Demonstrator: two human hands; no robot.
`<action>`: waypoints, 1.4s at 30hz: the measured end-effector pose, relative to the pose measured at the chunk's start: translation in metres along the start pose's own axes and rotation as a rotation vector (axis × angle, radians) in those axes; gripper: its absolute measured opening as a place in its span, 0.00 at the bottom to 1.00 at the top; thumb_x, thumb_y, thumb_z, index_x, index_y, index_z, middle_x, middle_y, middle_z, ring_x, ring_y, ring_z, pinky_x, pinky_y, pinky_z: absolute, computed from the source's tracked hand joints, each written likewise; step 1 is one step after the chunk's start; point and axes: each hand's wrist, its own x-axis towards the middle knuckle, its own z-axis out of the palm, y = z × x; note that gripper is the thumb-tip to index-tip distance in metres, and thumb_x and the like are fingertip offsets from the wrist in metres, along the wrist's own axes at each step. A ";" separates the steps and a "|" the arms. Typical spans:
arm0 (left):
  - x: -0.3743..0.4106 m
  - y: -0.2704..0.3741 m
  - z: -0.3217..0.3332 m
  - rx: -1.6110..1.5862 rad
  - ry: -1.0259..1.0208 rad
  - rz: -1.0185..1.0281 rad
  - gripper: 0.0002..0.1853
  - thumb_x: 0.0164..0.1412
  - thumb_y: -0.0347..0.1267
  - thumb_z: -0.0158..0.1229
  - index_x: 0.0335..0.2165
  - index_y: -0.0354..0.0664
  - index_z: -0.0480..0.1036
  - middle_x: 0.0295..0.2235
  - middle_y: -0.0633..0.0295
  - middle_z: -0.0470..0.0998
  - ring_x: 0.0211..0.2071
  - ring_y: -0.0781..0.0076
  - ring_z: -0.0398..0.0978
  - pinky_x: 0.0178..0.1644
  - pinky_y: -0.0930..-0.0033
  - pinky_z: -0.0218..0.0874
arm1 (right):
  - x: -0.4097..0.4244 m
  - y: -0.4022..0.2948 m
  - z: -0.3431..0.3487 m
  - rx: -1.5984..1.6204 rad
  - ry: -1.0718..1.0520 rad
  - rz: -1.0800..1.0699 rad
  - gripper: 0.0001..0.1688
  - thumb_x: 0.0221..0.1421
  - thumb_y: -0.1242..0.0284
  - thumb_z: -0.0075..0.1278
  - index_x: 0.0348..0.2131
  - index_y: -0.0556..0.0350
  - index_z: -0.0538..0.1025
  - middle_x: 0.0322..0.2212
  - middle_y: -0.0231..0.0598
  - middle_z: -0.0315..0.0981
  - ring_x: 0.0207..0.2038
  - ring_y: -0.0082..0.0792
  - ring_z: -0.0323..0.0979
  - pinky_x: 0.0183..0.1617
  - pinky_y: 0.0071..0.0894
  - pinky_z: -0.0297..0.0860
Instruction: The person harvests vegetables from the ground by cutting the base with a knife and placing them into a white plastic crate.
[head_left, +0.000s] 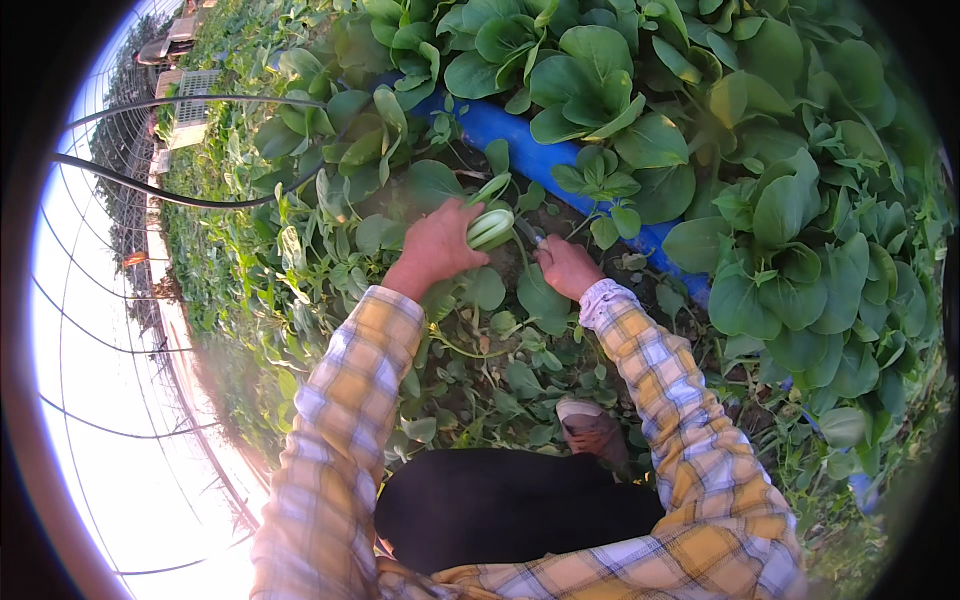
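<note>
Near the middle of the view, my left hand is closed around a leafy green with pale, thick stalks, its stalk base turned to the right. Just right of it, my right hand grips the handle of a small knife or sickle, its metal blade close to the stalks. Whether the blade touches them is not plain. Broad loose leaves lie below, between my two wrists. Both arms wear plaid sleeves.
A blue hose or pipe runs diagonally through the bed, beside growing leafy greens. Black arched rods reach in from the left. A plastic crate stands at the upper left. My shoe rests among low weeds.
</note>
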 end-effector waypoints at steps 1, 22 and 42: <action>0.000 0.002 -0.002 -0.010 -0.003 -0.014 0.41 0.36 0.42 0.66 0.53 0.49 0.65 0.47 0.54 0.68 0.46 0.52 0.70 0.49 0.57 0.63 | 0.000 0.001 -0.002 -0.023 0.010 -0.005 0.19 0.56 0.61 0.43 0.38 0.61 0.69 0.31 0.64 0.72 0.37 0.66 0.69 0.44 0.56 0.65; -0.003 -0.008 0.011 -0.139 0.080 -0.085 0.38 0.39 0.38 0.62 0.53 0.47 0.66 0.47 0.54 0.69 0.48 0.54 0.69 0.50 0.57 0.62 | -0.026 -0.005 0.014 -0.069 0.130 0.031 0.17 0.57 0.64 0.41 0.35 0.61 0.67 0.26 0.64 0.72 0.32 0.66 0.70 0.39 0.59 0.66; -0.098 0.013 -0.045 -0.853 0.455 0.025 0.33 0.40 0.26 0.62 0.51 0.39 0.68 0.43 0.59 0.75 0.43 0.76 0.71 0.49 0.71 0.61 | -0.060 -0.063 -0.035 0.936 0.251 -0.314 0.30 0.39 0.80 0.64 0.43 0.61 0.68 0.29 0.25 0.68 0.20 0.12 0.57 0.22 0.16 0.58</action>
